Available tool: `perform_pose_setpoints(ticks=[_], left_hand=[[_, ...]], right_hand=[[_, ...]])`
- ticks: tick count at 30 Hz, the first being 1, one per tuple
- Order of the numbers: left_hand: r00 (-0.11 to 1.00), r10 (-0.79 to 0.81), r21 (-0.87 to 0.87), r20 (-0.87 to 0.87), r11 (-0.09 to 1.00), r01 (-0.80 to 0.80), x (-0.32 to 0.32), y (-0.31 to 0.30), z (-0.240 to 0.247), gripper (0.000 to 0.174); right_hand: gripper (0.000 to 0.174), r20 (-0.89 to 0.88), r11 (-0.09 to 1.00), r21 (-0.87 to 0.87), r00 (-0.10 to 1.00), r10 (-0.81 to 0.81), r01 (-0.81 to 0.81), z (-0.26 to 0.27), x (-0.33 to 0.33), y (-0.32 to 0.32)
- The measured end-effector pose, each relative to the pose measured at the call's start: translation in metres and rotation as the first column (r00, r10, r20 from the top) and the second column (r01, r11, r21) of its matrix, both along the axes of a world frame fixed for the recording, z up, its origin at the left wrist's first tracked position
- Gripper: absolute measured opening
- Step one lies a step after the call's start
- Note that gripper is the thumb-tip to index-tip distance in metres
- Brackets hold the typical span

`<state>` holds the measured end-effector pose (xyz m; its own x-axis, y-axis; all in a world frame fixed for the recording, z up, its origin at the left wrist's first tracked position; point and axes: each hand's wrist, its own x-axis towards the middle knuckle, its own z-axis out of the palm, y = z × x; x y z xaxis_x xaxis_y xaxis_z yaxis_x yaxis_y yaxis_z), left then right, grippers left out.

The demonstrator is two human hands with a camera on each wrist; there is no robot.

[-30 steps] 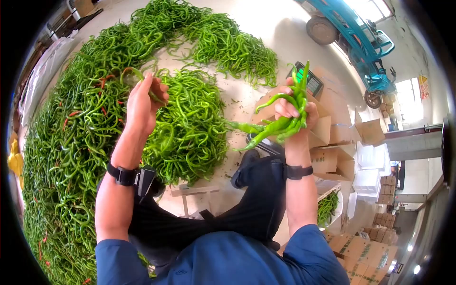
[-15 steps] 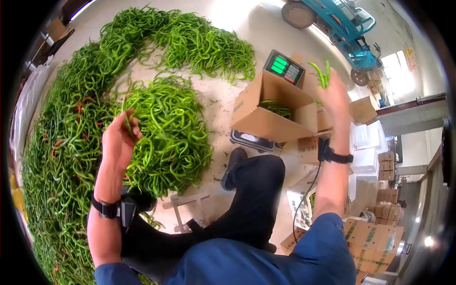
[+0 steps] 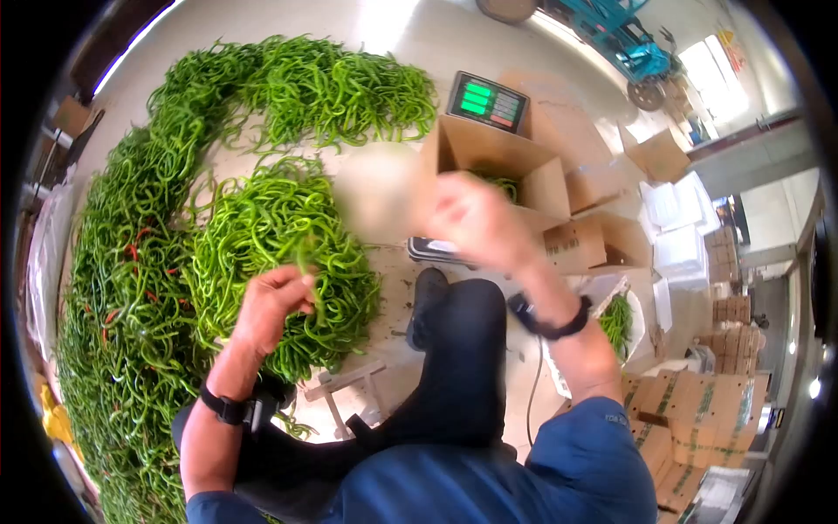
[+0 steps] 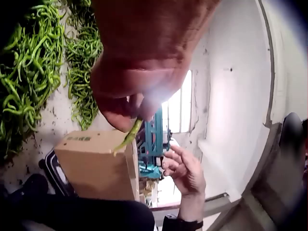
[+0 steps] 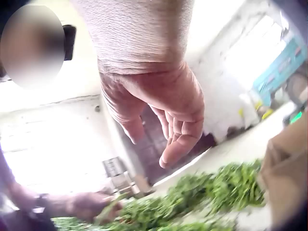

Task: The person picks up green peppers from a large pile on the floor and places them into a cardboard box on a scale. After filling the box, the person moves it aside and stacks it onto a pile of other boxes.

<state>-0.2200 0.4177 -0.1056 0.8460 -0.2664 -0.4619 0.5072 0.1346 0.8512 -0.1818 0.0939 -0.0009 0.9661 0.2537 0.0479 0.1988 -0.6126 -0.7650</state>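
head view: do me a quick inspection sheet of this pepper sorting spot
surface: pale floor, small debris on it.
job's things: green pepper; pepper heap; open cardboard box, peppers inside, scale display behind it.
clutter: red peppers in the outer heap.
hands: left hand pinches the green pepper; right hand empty, fingers relaxed, blurred.
cables: thin cable below the right wrist.
surroundings: blue vehicle, stacked cartons.

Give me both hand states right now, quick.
Left hand: pinches one green pepper between its fingertips.
Right hand: open, fingers relaxed, holds nothing.
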Motion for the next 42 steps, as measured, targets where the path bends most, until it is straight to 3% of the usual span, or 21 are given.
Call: perform_pose_setpoints(ticks=[1, 3, 7, 9, 11, 13, 14, 15, 16, 17, 19, 21, 23, 24, 26, 29, 32, 37, 39, 41, 42], left_hand=[[0.998, -0.055, -0.018, -0.035, 0.998, 0.054, -0.005, -0.011, -0.005, 0.022], [0.992, -0.103, -0.121, -0.077, 0.988, 0.093, -0.020, -0.037, -0.006, 0.021], [0.986, -0.139, -0.225, -0.087, 0.968, 0.116, -0.044, -0.068, 0.003, 0.015], [0.970, -0.239, -0.175, 0.032, 0.955, 0.241, -0.047, -0.069, 0.000, 0.021], [0.902, -0.369, -0.099, 0.226, 0.912, 0.398, -0.051, -0.073, 0.013, 0.048], [0.847, -0.468, -0.059, 0.252, 0.866, 0.496, -0.048, -0.070, 0.020, 0.058], [0.845, -0.493, -0.030, 0.206, 0.860, 0.509, -0.044, -0.067, 0.020, 0.058], [0.849, -0.495, 0.015, 0.187, 0.865, 0.501, -0.040, -0.063, 0.016, 0.053], [0.863, -0.478, 0.070, 0.162, 0.878, 0.473, -0.035, -0.058, 0.011, 0.048], [0.877, -0.460, 0.125, 0.141, 0.887, 0.445, -0.029, -0.054, 0.005, 0.043], [0.916, -0.385, 0.164, 0.117, 0.917, 0.364, -0.018, -0.046, -0.007, 0.036], [0.926, -0.357, 0.199, 0.125, 0.923, 0.329, -0.006, -0.032, -0.027, 0.035], [0.903, -0.389, 0.394, 0.181, 0.870, 0.296, 0.005, -0.018, -0.044, 0.035], [0.881, -0.434, 0.498, 0.190, 0.816, 0.294, 0.011, -0.009, -0.058, 0.035], [0.824, -0.532, 0.687, 0.196, 0.674, 0.272, 0.022, 0.009, -0.090, 0.036], [0.811, -0.579, 0.735, 0.086, 0.586, 0.340, 0.030, 0.021, -0.116, 0.035], [0.772, -0.625, 0.758, 0.114, 0.557, 0.339, 0.042, 0.059, -0.183, 0.041], [0.813, -0.536, 0.653, -0.228, 0.535, 0.536, 0.038, 0.054, -0.164, 0.037], [0.693, -0.582, 0.610, -0.425, 0.381, 0.695, 0.027, 0.030, -0.154, 0.040], [0.328, -0.749, 0.240, -0.575, 0.229, 0.943, 0.005, 0.011, -0.169, 0.039], [0.182, -0.782, 0.166, -0.596, 0.101, 0.981, -0.025, -0.026, -0.147, 0.034]], right_hand=[[0.045, -0.152, 0.994, -0.029, 0.983, 0.104, -0.110, -0.012, -0.028, 0.015], [0.060, -0.131, 0.967, -0.204, 0.983, 0.127, -0.152, -0.033, -0.072, 0.053], [0.037, 0.079, 0.930, -0.319, 0.973, 0.219, -0.183, -0.071, -0.114, 0.062], [0.021, 0.206, 0.960, -0.254, 0.963, 0.174, -0.119, -0.063, -0.119, 0.046], [0.017, 0.262, 0.986, -0.169, 0.965, 0.032, 0.013, -0.046, -0.127, 0.020], [0.022, 0.454, 0.965, -0.074, 0.870, -0.191, 0.251, -0.045, -0.136, -0.031], [0.030, 0.410, 0.893, -0.127, 0.842, -0.350, 0.433, -0.048, -0.149, -0.076], [0.032, 0.435, 0.782, -0.104, 0.735, -0.520, 0.614, -0.039, -0.162, -0.111], [0.030, 0.274, 0.553, -0.214, 0.593, -0.757, 0.805, -0.021, -0.177, -0.142], [0.034, 0.441, 0.508, -0.238, 0.558, -0.703, 0.828, -0.024, -0.197, -0.191], [0.046, 0.463, 0.229, -0.541, 0.514, -0.722, 0.809, -0.032, -0.244, -0.279], [0.054, 0.357, 0.134, -0.692, 0.498, -0.790, 0.709, -0.056, -0.306, -0.358], [0.053, 0.359, 0.078, -0.669, 0.413, -0.837, 0.739, -0.073, -0.366, -0.414], [0.046, 0.228, 0.053, -0.664, 0.270, -0.935, 0.746, -0.052, -0.374, -0.404], [0.043, 0.280, -0.019, -0.625, 0.201, -0.939, 0.781, -0.055, -0.414, -0.420], [0.035, 0.469, -0.232, -0.477, 0.023, -0.883, 0.848, -0.061, -0.472, -0.435], [0.033, 0.550, -0.444, -0.382, -0.187, -0.814, 0.810, -0.023, -0.495, -0.424], [0.034, 0.732, -0.621, -0.223, -0.291, -0.615, 0.751, 0.037, -0.555, -0.462], [0.032, 0.742, -0.604, -0.094, -0.349, -0.573, 0.791, 0.050, -0.570, -0.476], [0.030, 0.730, -0.574, -0.006, -0.388, -0.562, 0.819, 0.055, -0.565, -0.473], [0.029, 0.714, -0.559, 0.024, -0.405, -0.571, 0.829, 0.054, -0.553, -0.466]])
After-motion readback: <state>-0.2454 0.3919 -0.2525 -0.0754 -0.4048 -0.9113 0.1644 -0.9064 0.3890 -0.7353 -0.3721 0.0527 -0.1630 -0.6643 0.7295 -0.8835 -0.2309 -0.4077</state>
